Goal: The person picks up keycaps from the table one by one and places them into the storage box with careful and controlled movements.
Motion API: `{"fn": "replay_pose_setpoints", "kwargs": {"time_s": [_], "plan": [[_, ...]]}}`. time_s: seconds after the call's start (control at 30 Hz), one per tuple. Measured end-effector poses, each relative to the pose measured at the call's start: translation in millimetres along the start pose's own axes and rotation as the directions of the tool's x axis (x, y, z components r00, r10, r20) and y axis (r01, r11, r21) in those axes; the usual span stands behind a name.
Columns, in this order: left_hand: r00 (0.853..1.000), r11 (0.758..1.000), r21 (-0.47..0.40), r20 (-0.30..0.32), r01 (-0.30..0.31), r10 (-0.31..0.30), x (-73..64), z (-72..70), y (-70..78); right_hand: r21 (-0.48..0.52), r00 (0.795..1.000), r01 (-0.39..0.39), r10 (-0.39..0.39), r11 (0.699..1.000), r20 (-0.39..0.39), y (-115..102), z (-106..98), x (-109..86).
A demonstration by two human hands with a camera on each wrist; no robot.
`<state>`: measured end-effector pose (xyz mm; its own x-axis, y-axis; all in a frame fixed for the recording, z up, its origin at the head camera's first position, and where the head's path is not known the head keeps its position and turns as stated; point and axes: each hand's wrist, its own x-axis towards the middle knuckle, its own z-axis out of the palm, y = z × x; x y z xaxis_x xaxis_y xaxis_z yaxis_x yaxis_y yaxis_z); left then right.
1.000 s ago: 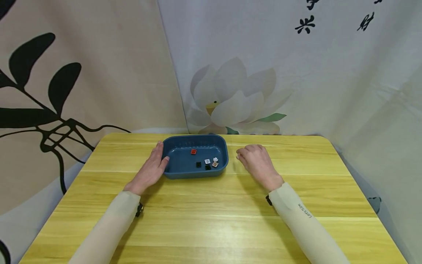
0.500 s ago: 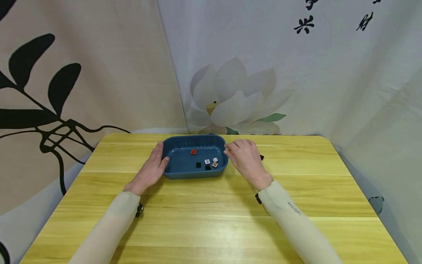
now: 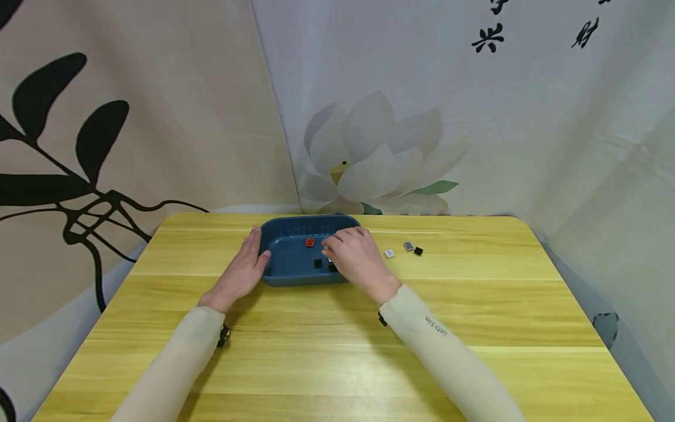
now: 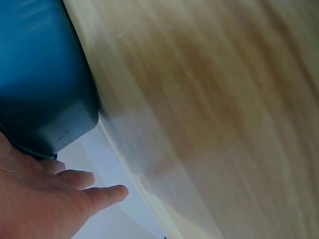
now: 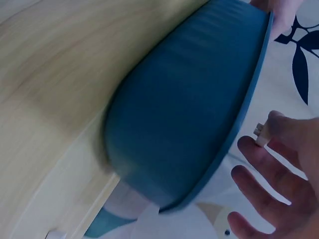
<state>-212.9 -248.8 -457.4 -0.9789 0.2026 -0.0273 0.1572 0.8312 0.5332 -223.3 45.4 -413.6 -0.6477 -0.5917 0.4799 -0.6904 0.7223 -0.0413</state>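
Nearest you, your straight-fingered left hand point(image 3: 237, 269) rests against the left end of the blue tray point(image 3: 300, 281), toward the table's point(image 3: 295, 363) far edge. Over the tray's right part, your right hand point(image 3: 354, 258) pinches a small pale block point(image 5: 262, 135) between thumb and forefinger. This looks like placing; next calls for loosening that pinch inside the rim, clear of the dark blocks point(image 3: 318, 264). Farther in lies a red block point(image 3: 309, 242); white point(image 3: 389, 254), black point(image 3: 418, 251) and grey blocks point(image 3: 408, 246) sit rightward on the table.

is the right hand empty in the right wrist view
No, that view shows the right hand pinching a small pale piece beyond the rim of the blue tray.
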Motion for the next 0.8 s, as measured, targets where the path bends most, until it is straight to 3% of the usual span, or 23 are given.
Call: {"fn": "replay_pose_setpoints", "kwargs": {"time_s": [0.33,0.6,0.8], "plan": [[1.000,1.000,-0.005,0.002,-0.002,0.003,0.3,-0.7,-0.7,-0.006,0.990,-0.046,0.046,0.999,0.131,-16.1,13.2,19.5],[1.000,1.000,-0.004,-0.003,-0.005,0.005,1.0,0.6,-2.1,0.011,0.957,-0.121,0.114,0.993,0.268,-15.9,18.8,30.6],[1.000,1.000,-0.001,-0.008,-0.011,0.011,0.9,1.2,-2.7,0.025,0.941,-0.137,0.122,0.990,0.314,-14.4,20.6,33.9]]}}
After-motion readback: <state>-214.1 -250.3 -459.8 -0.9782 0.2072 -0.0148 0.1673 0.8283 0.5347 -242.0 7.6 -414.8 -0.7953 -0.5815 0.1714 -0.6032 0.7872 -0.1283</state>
